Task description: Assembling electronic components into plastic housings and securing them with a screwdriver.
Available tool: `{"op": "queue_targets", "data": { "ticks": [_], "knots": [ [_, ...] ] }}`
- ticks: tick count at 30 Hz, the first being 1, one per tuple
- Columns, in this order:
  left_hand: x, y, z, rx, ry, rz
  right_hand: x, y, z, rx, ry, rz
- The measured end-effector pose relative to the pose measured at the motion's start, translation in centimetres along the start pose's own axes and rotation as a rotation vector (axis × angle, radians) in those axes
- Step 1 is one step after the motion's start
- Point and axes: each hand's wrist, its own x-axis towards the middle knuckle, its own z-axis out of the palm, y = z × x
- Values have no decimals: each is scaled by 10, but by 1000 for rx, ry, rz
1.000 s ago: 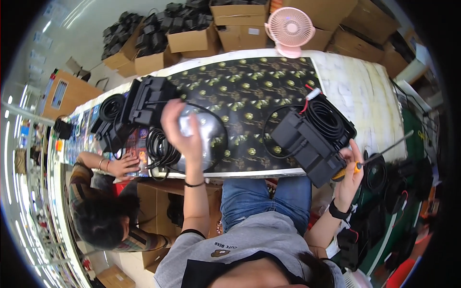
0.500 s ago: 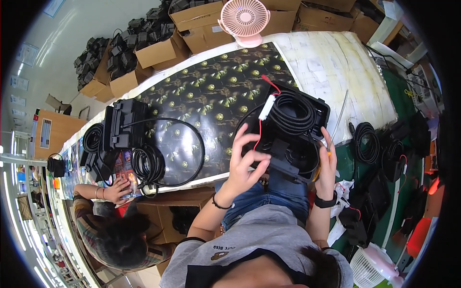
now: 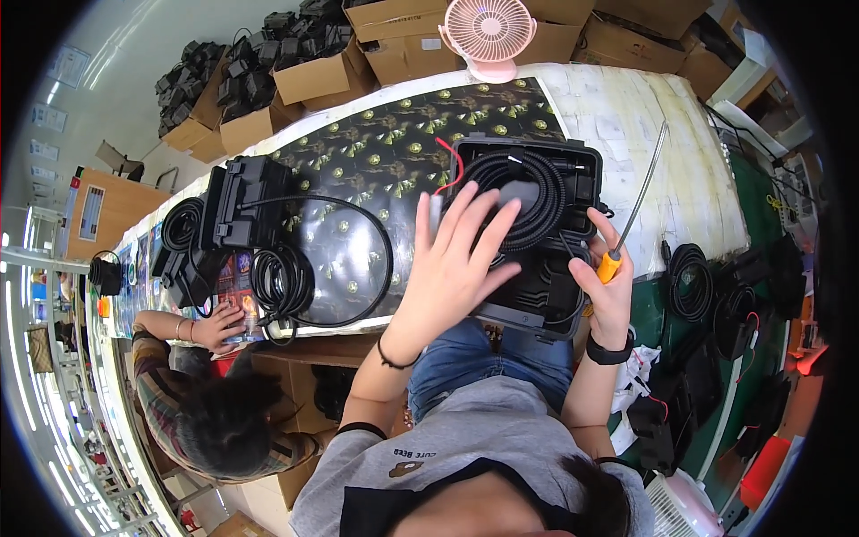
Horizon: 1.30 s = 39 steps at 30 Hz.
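An open black plastic case point(image 3: 586, 183) sits in front of me at the table's near edge. Its far half holds a coiled black corrugated cable point(image 3: 553, 201). My left hand point(image 3: 456, 255) reaches over the case's left side with fingers spread, covering part of the coil. A red wire point(image 3: 459, 166) sticks out past those fingertips; whatever it joins is mostly hidden. My right hand point(image 3: 608, 291) is at the case's right side, closed around the yellow-orange handle of a screwdriver point(image 3: 610, 267). Its long metal shaft points away from me, over the white table covering.
To the left stand another black case point(image 3: 255, 201) and a coiled black cable point(image 3: 282, 285); a co-worker's hand point(image 3: 219, 329) rests nearby. A pink fan point(image 3: 490, 36) is at the far edge. More coiled cable point(image 3: 687, 282) lies right, on a green surface. Cardboard boxes point(image 3: 313, 82) line the back.
My left hand has moved from the case's near left side up over the coil, its fingers spreading. The case has turned straighter, the red wire's end has shifted left, and the screwdriver has swung rightward.
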Motion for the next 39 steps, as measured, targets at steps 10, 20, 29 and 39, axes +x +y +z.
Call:
{"op": "queue_targets", "data": {
  "ticks": [10, 20, 29, 39],
  "knots": [
    [-44, -63, -20, 32, 823, -285, 11, 17, -24, 140, 56, -24],
    [-92, -62, -7, -5, 135, -176, 22, 27, -22, 255, 132, -33],
    [-94, -24, 12, -314, -329, 138, 32, 29, -21, 215, 96, -6],
    [-57, -23, -5, -1377, 22, -567, 28, 17, -9, 235, 69, 4]
  ]
}}
